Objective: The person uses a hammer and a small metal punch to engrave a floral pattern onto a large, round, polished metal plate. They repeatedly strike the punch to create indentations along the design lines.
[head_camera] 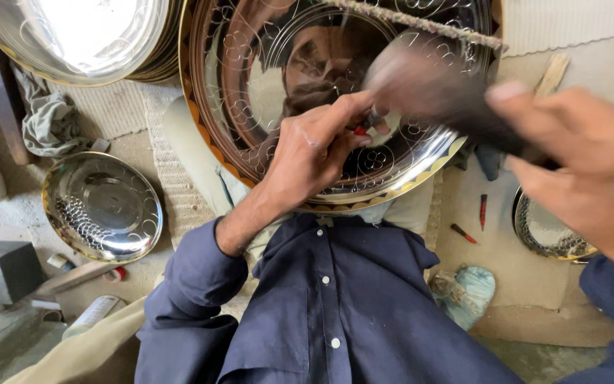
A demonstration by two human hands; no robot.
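The large round metal tray (pixel 335 99) fills the upper middle of the view, propped on the person's lap and tilted up toward the head camera, its mirror face showing engraved loops and a scalloped gold rim. A stack of similar trays (pixel 72 35) stands at upper left, and a smaller engraved dish (pixel 102 206) lies flat on the floor (pixel 520 284) at left; another dish edge (pixel 545 231) shows at right.

The right hand (pixel 584 160) is blurred in motion, its grip wrapped around a dark, blurred mallet-like tool (pixel 435 92) that is swung toward the tray. The left hand (pixel 314 146) rests on the tray face, fingers pinching a small chisel (pixel 372 119) with a red-marked shaft. The chisel's long axis runs from lower left to upper right, and its far end points toward the blurred tool; where its tip bears on the metal I cannot tell.

This looks like the engraving step in progress, stroke by stroke. The next blow likely calls for the left hand holding the chisel steady on the pattern line while the right hand lands squarely on its head.

Two spare red-handled tools (pixel 474 220) lie on the floor at right.
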